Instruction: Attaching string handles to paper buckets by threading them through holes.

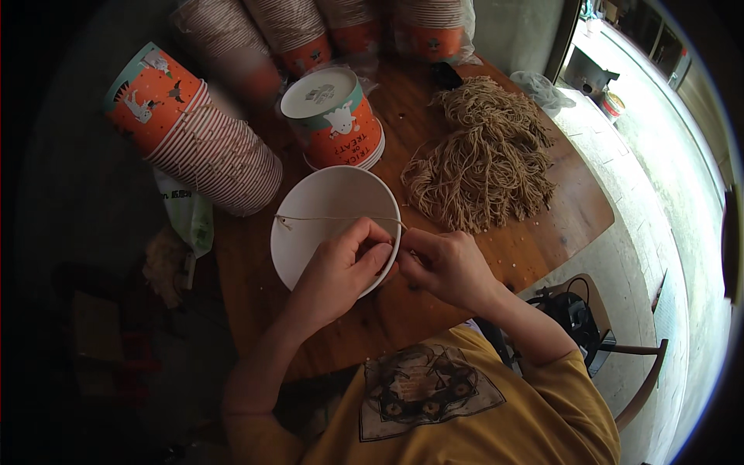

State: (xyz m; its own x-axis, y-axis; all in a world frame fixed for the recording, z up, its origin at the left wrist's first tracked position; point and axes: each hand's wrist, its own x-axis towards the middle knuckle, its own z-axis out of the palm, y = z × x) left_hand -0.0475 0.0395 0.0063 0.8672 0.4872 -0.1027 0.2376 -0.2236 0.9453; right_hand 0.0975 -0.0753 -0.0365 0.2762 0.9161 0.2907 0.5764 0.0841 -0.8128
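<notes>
A white-lined paper bucket [318, 205] lies tilted on the wooden table [535, 248], its open mouth facing up at me. A thin tan string [333, 218] stretches across the mouth from a knot at the left rim to the right rim. My left hand [341, 271] reaches into the bucket near its right rim, fingers pinched on the string end. My right hand [446, 263] is just outside that rim, fingers pinched against the left hand's on the same string.
A heap of cut tan strings [484, 159] lies on the table to the right. An upturned orange bucket stack [337, 116] stands behind, a long nested stack [194, 128] lies left, more stacks [310, 31] at the back. A chair [612, 349] sits right.
</notes>
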